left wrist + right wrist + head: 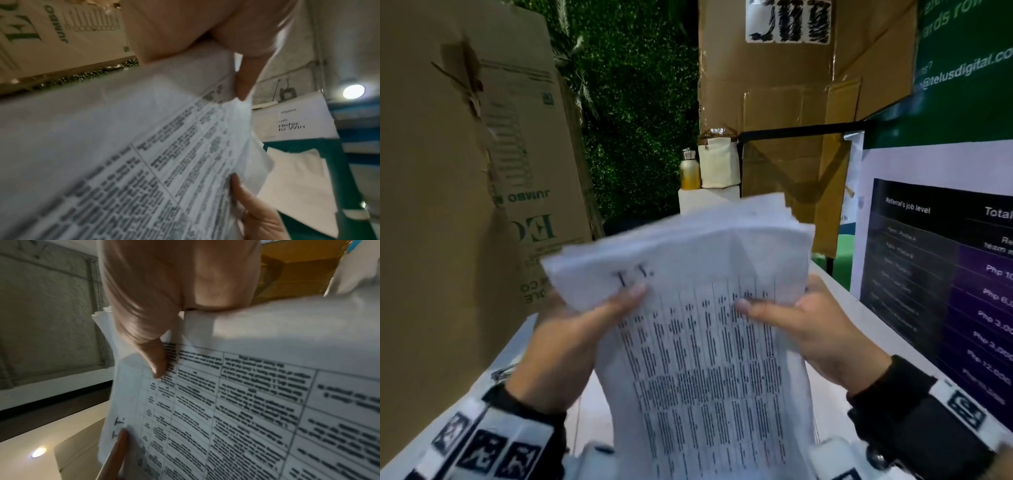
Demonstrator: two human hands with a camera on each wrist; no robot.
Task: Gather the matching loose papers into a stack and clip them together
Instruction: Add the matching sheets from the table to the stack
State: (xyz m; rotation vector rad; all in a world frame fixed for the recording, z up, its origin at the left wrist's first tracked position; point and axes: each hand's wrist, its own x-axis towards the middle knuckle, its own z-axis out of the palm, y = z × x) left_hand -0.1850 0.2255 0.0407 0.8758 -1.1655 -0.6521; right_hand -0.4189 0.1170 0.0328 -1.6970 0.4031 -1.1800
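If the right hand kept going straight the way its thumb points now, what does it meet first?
The right hand grips the stack of white printed table sheets, its thumb pointing across the top page toward the left hand. It would slide over that page and probably meet the left thumb first; depth is unclear.

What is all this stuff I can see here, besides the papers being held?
Stack of papers: one bundle, white with a black printed table, held up between both hands, edges uneven.
Cardboard boxes: at least two, brown, standing left and behind.
Green leafy wall: one, dark green, at the back between the boxes.
Bottle: one, yellowish, on a white ledge at the back.
Cloth bag: one, cream, beside the bottle.
Poster: one, black and purple on white, right side.
Table: one, white, below the hands.
Left hand: grips the stack's left edge.
Right hand: grips the right edge.
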